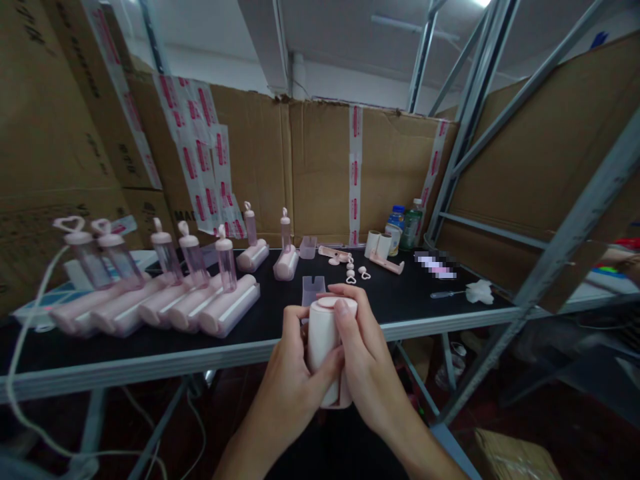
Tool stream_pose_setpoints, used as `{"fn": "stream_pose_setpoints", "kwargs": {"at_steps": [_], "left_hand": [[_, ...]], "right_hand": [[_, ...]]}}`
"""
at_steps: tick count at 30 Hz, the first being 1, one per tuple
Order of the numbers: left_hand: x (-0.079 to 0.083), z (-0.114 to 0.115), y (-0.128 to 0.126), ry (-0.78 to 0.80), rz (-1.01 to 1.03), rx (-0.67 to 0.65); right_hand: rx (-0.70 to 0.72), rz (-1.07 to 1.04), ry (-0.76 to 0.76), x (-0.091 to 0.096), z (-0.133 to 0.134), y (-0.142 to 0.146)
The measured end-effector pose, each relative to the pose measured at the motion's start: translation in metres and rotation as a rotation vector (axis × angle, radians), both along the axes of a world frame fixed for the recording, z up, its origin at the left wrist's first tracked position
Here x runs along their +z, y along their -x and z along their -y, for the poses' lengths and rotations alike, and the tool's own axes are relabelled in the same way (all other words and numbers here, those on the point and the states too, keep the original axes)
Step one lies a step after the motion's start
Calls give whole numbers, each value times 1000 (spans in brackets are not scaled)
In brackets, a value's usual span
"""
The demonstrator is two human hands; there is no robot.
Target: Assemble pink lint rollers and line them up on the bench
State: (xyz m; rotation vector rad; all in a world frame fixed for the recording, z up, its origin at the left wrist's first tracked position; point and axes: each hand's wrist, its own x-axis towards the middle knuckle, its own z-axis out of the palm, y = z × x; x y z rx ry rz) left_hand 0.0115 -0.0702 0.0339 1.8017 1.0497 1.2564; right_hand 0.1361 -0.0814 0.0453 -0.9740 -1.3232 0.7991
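Both my hands hold one pale pink roller (323,347), a paper roll with a pink end cap on top, upright in front of the table's near edge. My left hand (287,383) wraps its fingers round the roll's left side and lower part. My right hand (363,360) grips the right side, with its fingers curled over the top cap. Behind my hands a small clear plastic piece (313,290) stands on the black table top (400,300).
A row of finished pink lint rollers with clear handles (165,293) lies at the left, two more (270,257) stand further back. Loose pink parts (350,267), white rolls (377,245), bottles (405,227) and a white brush (473,291) sit at the right. Cardboard walls surround the table; a grey metal rack (565,247) stands on the right.
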Motion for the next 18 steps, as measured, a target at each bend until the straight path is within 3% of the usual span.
{"fn": "stream_pose_setpoints", "kwargs": {"at_steps": [4, 8, 13, 18], "left_hand": [[1, -3, -1, -10, 89, 23], [-2, -16, 3, -39, 315, 128], [-13, -28, 7, 81, 471, 144], [-23, -29, 4, 176, 549, 125]], "right_hand": [[74, -67, 33, -1, -1, -1], [76, -68, -24, -7, -8, -3], [154, 19, -37, -17, -14, -2], [62, 41, -69, -24, -19, 1]]}}
